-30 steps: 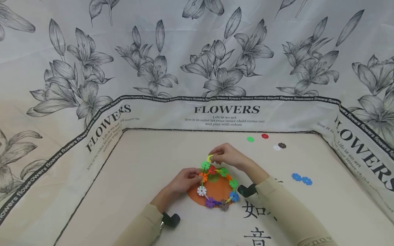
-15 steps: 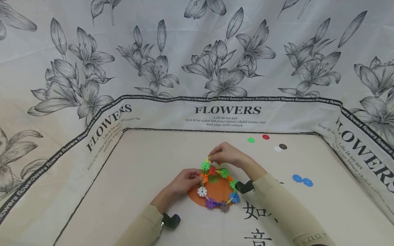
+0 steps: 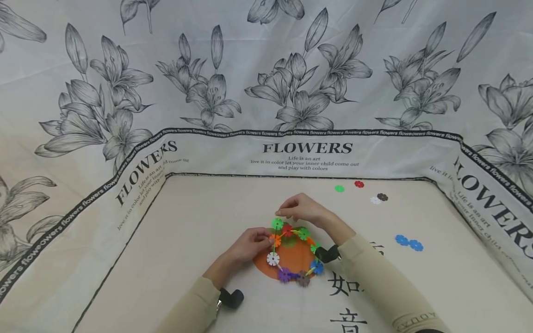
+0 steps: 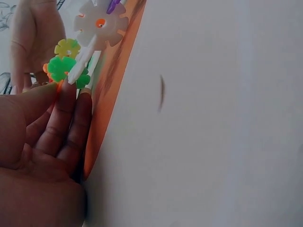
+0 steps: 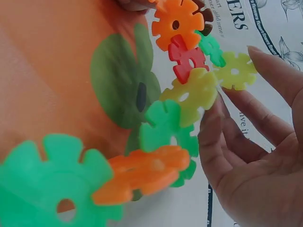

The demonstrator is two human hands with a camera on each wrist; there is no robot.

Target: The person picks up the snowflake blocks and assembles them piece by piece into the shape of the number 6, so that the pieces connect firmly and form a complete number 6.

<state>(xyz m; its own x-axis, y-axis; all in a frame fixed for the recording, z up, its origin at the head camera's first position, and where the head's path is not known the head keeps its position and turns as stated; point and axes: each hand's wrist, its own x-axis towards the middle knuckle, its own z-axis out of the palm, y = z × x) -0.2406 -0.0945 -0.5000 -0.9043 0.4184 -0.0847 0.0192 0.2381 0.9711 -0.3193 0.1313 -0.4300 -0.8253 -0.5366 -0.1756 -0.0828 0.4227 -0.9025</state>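
Note:
A ring of interlocking plastic snowflake discs (image 3: pixel 284 274) in many colours is held over an orange round print on the cloth. My left hand (image 3: pixel 249 244) pinches an orange disc (image 3: pixel 275 240) at the ring's left side; a white disc (image 4: pixel 101 23) sits close by in the left wrist view. At the ring's top, a green disc (image 3: pixel 277 224) sticks out. My right hand (image 3: pixel 306 210) pinches a yellow disc (image 5: pixel 235 71) between thumb and fingers, against that green disc (image 5: pixel 211 48). In the head view the fingers mostly hide this yellow disc.
Loose discs lie at the back right: a green one (image 3: pixel 339 188), a red one (image 3: pixel 359 184), a white one (image 3: pixel 375 200) and a brown one (image 3: pixel 382 197). Two joined blue discs (image 3: pixel 409 243) lie at the right. A printed cloth wall (image 3: pixel 308 155) stands behind.
My right hand has shifted slightly left at the top of the ring, and the yellow disc has turned out of sight in the head view. My left hand keeps its hold.

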